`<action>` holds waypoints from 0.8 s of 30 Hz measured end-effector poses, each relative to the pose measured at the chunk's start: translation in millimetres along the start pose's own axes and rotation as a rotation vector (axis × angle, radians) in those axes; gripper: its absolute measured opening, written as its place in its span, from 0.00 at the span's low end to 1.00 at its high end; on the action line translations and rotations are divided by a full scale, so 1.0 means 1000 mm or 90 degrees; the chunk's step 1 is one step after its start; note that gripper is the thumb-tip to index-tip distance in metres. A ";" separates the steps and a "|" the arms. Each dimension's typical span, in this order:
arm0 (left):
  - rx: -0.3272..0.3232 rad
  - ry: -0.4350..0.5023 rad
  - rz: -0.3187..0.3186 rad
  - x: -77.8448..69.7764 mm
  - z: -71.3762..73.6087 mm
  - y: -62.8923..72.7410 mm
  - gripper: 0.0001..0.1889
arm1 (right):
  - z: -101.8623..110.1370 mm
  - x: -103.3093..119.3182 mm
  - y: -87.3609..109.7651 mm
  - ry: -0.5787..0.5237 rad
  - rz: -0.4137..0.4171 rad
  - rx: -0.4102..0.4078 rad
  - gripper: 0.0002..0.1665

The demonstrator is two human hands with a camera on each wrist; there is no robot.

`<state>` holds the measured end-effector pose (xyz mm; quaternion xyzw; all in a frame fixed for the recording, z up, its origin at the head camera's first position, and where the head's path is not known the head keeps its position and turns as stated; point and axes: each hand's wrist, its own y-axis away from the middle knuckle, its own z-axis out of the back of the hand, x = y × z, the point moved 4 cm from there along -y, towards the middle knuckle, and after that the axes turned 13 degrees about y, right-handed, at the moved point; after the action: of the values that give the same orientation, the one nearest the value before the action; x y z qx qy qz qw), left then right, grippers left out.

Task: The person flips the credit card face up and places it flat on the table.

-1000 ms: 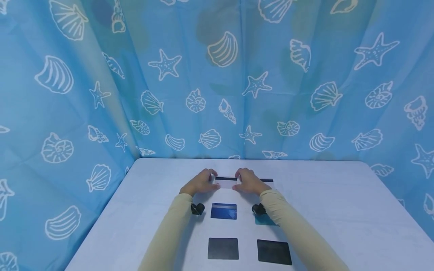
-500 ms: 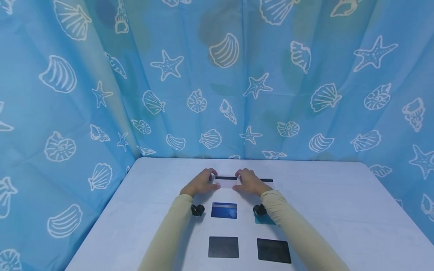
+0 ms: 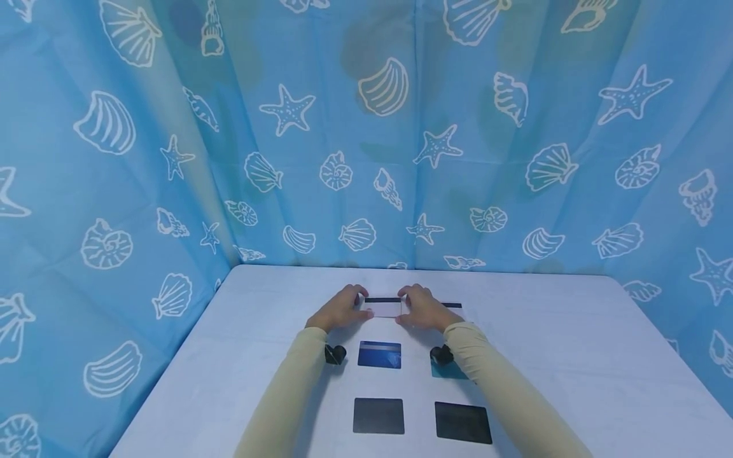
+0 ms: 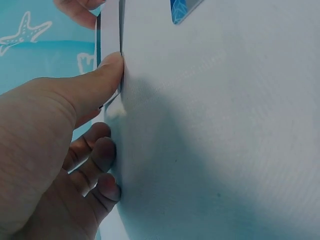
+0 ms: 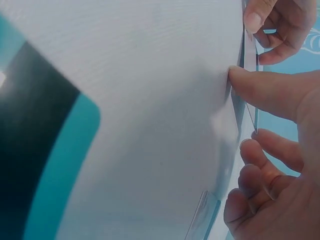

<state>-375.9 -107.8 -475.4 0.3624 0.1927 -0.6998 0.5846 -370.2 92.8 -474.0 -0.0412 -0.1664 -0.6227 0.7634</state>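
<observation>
A white card with a black stripe lies between my two hands near the far side of the table. My left hand pinches its left end between thumb and index finger; the other fingers are loosely bent in the left wrist view. At the opposite end, my right hand holds the card by its edges, thumb on the near edge and index finger on the far one. Whether the card touches the table is hard to tell. A second striped white card is partly hidden behind my right hand.
Closer to me lie a blue card, a teal card partly covered by my right forearm, a grey card and a black card. A shell-patterned curtain hangs behind the white table.
Both hands stay at the ends of the white card; the right thumb has shifted very slightly rightward. The head view has turned a little.
</observation>
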 end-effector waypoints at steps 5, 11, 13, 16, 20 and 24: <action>0.003 -0.012 -0.007 0.000 0.001 -0.001 0.28 | 0.001 0.000 0.001 0.006 0.006 0.001 0.35; 0.019 -0.025 -0.016 0.002 0.000 -0.004 0.28 | 0.001 -0.002 0.001 0.005 0.003 0.007 0.34; 0.024 -0.026 -0.018 0.001 0.001 -0.004 0.30 | 0.000 -0.003 0.000 0.001 0.001 0.011 0.35; 0.028 -0.041 -0.023 -0.001 0.005 -0.003 0.34 | 0.000 -0.003 0.000 0.000 0.007 0.013 0.35; 0.039 -0.075 -0.054 -0.008 0.008 -0.003 0.35 | 0.001 -0.003 0.000 0.001 0.011 0.010 0.36; 0.058 -0.097 -0.087 -0.017 0.008 -0.002 0.35 | 0.003 -0.002 0.002 -0.003 0.013 0.008 0.36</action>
<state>-379.0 -101.3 -458.3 0.3200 0.1400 -0.7717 0.5315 -369.6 95.9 -472.0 -0.0393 -0.1715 -0.6135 0.7699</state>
